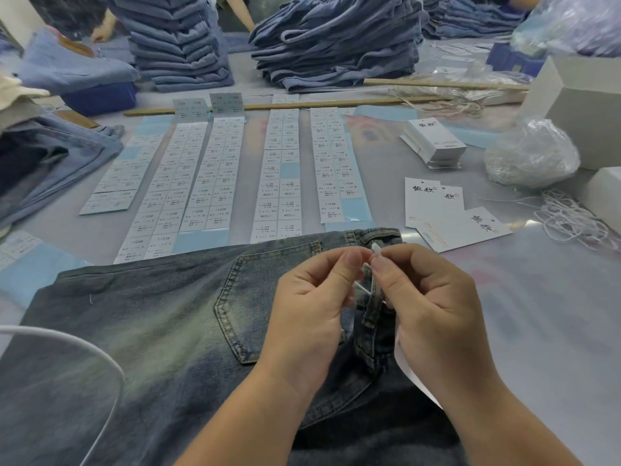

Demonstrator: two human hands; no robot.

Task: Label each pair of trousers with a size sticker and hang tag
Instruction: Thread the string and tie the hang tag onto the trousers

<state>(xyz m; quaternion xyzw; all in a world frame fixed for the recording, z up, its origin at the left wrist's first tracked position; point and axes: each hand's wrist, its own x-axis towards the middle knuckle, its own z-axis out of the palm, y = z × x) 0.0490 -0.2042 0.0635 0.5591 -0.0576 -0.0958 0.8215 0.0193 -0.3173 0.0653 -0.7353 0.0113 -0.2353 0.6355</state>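
Observation:
A pair of faded blue jeans (161,331) lies flat in front of me, back pocket up. My left hand (312,311) and my right hand (433,307) meet above a belt loop (374,304) near the waistband. Both pinch a thin white tag string (374,249) between thumb and forefinger. A white hang tag (413,375) shows partly beneath my right wrist. Strips of size stickers (208,186) lie in rows beyond the jeans. Loose hang tags (447,213) lie to the right of the strips.
Tall stacks of folded jeans (336,45) stand at the back, more jeans (50,163) at the left. A box of tags (433,142), a bag of white strings (531,153), loose strings (571,220) and white boxes (584,105) sit at the right. A white cable (84,348) curves at lower left.

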